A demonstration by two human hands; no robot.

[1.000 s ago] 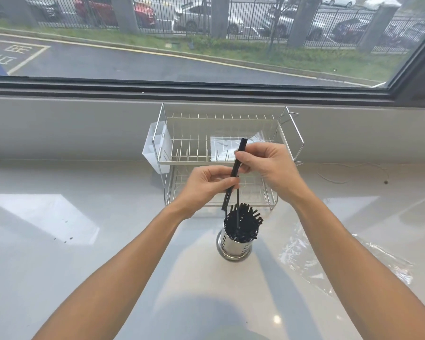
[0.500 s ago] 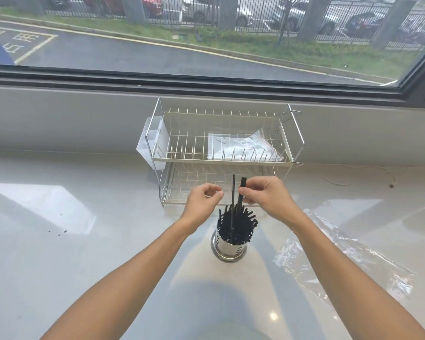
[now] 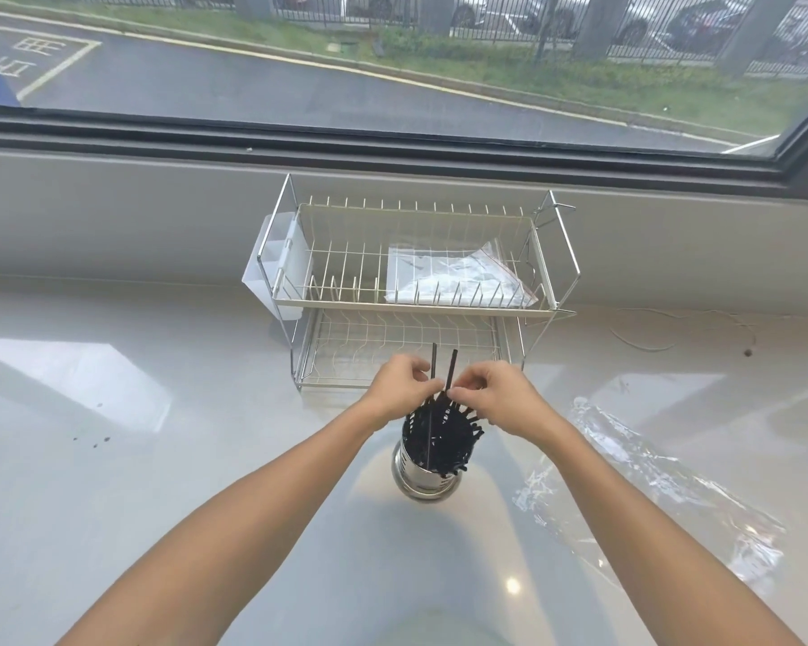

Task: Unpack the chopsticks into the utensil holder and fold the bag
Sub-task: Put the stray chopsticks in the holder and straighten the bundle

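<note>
A shiny metal utensil holder point(image 3: 421, 482) stands on the white counter, filled with several black chopsticks point(image 3: 444, 433). Two more black chopsticks point(image 3: 442, 368) stick upright above the holder's far rim, their lower ends down among the others. My left hand point(image 3: 400, 389) pinches the left one and my right hand point(image 3: 495, 396) pinches the right one, both hands just above the holder's rim. The clear plastic bag point(image 3: 649, 496) lies crumpled and flat on the counter to the right of the holder.
A two-tier wire dish rack point(image 3: 421, 310) stands behind the holder against the window sill, with a white plastic caddy point(image 3: 271, 272) on its left end and a packet of white items point(image 3: 453, 282) on its top shelf. A thin cord point(image 3: 644, 345) lies at right.
Both hands have come down toward the holder, lowering the two chopsticks into it. The left hand, apart from them half a second ago, now pinches one.
</note>
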